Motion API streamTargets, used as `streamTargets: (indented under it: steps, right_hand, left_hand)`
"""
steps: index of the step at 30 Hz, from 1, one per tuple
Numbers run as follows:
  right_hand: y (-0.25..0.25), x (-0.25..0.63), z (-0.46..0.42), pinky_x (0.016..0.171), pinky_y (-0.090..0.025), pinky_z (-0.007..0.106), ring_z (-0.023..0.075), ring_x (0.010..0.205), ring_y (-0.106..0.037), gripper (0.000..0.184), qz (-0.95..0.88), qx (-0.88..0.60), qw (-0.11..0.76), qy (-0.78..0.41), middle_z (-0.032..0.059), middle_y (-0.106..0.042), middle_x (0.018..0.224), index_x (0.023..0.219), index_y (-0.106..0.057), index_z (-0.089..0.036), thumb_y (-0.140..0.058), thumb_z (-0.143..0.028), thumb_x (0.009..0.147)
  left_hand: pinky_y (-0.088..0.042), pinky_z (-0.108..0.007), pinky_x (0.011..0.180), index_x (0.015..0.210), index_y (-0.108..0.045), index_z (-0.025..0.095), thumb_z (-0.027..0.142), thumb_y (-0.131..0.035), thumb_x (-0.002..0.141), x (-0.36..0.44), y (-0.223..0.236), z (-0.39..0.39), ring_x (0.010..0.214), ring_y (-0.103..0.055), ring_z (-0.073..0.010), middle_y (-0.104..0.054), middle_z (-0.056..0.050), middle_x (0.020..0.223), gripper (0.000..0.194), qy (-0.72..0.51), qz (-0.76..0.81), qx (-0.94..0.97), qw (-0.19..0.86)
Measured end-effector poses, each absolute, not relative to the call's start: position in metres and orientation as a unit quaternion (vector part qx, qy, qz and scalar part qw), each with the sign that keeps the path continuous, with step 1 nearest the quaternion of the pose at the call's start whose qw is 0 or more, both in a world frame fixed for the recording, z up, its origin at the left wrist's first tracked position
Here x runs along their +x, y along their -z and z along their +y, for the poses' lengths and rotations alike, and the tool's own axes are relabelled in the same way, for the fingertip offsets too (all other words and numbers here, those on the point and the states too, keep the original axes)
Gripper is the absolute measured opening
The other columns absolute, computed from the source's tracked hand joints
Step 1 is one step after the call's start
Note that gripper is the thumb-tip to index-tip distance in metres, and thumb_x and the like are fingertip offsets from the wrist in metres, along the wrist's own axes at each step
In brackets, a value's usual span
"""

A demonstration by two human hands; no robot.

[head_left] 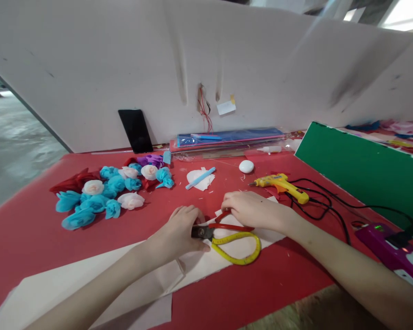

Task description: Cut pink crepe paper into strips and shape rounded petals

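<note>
A pair of scissors (239, 260) with one yellow and one red handle lies over pale sheets of paper (99, 275) on the red tabletop. My left hand (182, 231) is closed around the blade end, thumb on the near side and fingers on the far side, so the blades are hidden. Just beyond the red handle, my right hand (246, 208) rests low over the paper's far edge with its fingers curled down. Those fingertips touch or nearly touch the red handle; what is between them is hidden.
Blue, white and red paper flowers (96, 203) sit at left. A yellow glue gun (284, 185) with black cable lies right, near a purple power strip (388, 252) and green board (368, 176). Behind are a blue pen (200, 178), a white egg-shaped piece (246, 166) and a leaning phone (136, 130).
</note>
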State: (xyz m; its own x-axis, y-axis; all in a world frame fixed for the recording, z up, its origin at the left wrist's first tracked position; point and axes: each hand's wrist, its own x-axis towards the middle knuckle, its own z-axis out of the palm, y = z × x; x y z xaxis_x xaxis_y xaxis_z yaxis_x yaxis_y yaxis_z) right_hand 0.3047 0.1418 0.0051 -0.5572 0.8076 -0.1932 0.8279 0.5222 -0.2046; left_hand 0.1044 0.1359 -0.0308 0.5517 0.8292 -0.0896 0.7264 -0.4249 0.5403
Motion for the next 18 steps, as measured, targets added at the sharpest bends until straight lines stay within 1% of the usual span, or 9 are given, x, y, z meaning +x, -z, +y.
streamTargets:
  steps: [4, 7, 12, 18]
  right_hand:
    - [-0.012, 0.303, 0.14, 0.057, -0.034, 0.028, 0.0227, 0.074, -0.061, 0.027, 0.848, 0.515, 0.065, 0.112, 0.0118, -0.065, 0.084, 0.074, -0.065, -0.014, -0.04, -0.003, 0.076]
    - [-0.017, 0.303, 0.139, 0.056, -0.033, 0.028, 0.0236, 0.071, -0.061, 0.027, 0.839, 0.53, 0.077, 0.099, 0.0132, -0.065, 0.078, 0.067, -0.064, -0.013, -0.04, -0.002, 0.075]
    - [-0.021, 0.307, 0.141, 0.061, -0.035, 0.026, 0.0215, 0.079, -0.06, 0.027, 0.835, 0.534, 0.066, 0.117, 0.0109, -0.066, 0.088, 0.074, -0.065, -0.015, -0.041, -0.003, 0.076]
    - [-0.021, 0.315, 0.147, 0.06, -0.038, 0.023, 0.0173, 0.076, -0.06, 0.031, 0.839, 0.51, 0.065, 0.178, 0.0071, -0.067, 0.093, 0.084, -0.067, -0.017, -0.04, -0.004, 0.077]
  left_hand:
    - [-0.037, -0.033, 0.072, 0.074, -0.047, 0.02, 0.028, -0.075, 0.053, 0.105, 0.028, 0.135, 0.076, -0.051, -0.0215, -0.056, -0.001, 0.079, 0.036, -0.092, 0.468, 0.837, 0.268]
    - [-0.037, -0.032, 0.072, 0.074, -0.048, 0.02, 0.029, -0.075, 0.053, 0.104, 0.027, 0.135, 0.078, -0.052, -0.0223, -0.056, 0.0, 0.08, 0.036, -0.092, 0.467, 0.838, 0.268]
    - [-0.037, -0.032, 0.072, 0.075, -0.048, 0.02, 0.031, -0.076, 0.053, 0.103, 0.031, 0.136, 0.078, -0.051, -0.0218, -0.056, 0.0, 0.079, 0.037, -0.099, 0.462, 0.84, 0.267]
    - [-0.039, -0.032, 0.07, 0.074, -0.047, 0.019, 0.029, -0.076, 0.053, 0.103, 0.034, 0.136, 0.077, -0.051, -0.0214, -0.055, -0.001, 0.08, 0.037, -0.105, 0.462, 0.838, 0.272]
